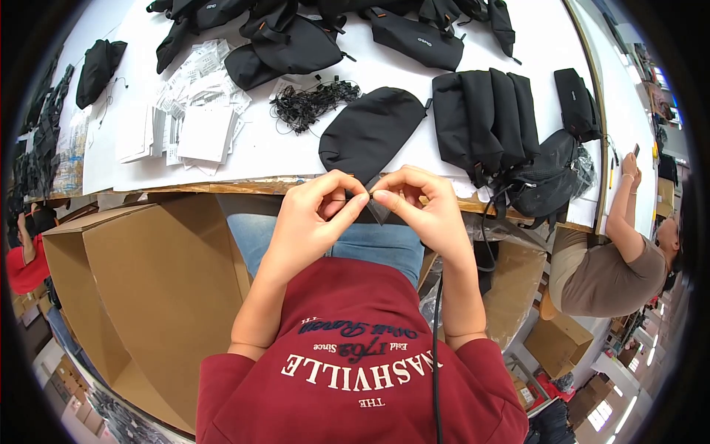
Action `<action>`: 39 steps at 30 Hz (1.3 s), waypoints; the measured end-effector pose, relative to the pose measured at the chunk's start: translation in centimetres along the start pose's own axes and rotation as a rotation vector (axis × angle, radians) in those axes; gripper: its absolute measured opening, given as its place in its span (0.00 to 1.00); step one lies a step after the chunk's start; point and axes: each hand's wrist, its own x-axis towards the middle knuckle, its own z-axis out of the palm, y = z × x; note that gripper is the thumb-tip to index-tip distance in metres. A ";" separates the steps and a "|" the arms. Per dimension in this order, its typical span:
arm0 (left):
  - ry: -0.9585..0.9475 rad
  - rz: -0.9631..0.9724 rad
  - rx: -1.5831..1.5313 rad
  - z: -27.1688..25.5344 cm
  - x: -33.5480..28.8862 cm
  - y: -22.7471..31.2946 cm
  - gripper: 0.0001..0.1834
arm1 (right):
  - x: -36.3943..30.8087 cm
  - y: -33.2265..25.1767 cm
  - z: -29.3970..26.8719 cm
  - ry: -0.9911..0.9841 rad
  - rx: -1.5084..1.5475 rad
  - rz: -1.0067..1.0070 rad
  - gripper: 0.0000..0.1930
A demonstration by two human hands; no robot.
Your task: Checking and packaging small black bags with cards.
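My left hand [322, 211] and my right hand [421, 201] meet at the table's near edge, thumbs and forefingers pinched tip to tip. Whatever small dark thing is between the fingertips is too hidden to name. A dark pointed piece [379, 214] hangs just under them. Directly beyond my fingers lies a black fabric pouch [376, 127], its near end reaching my hands. Behind it on the left sits a tangled heap of black tag strings [316, 102]. Further left are loose and stacked white paper tags [205, 133].
Black pouches [484, 122] stand in a row on the right, beside a black bag [546, 181] with clear plastic. More black bags [292, 55] fill the far side. A large cardboard box [159, 296] stands left of my legs. Another person [614, 274] sits at the right.
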 end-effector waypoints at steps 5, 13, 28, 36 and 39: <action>0.005 0.102 -0.068 0.2 0.2 -1.0 0.05 | -0.1 -1.0 -0.4 -0.007 -0.152 -0.092 0.04; -0.059 0.081 -0.144 0.4 -0.2 -1.2 0.03 | -0.4 -0.2 -0.6 -0.125 0.052 -0.137 0.04; -0.682 0.212 -0.406 4.5 -0.9 0.2 0.04 | 1.1 8.5 -2.3 -0.027 0.618 0.339 0.15; -0.429 0.265 -0.340 2.6 -1.1 0.3 0.06 | 0.0 6.2 -0.8 0.126 0.341 0.121 0.05; -0.081 0.402 0.022 1.2 0.2 -0.3 0.17 | -0.8 3.1 -1.7 0.147 -0.224 -0.096 0.06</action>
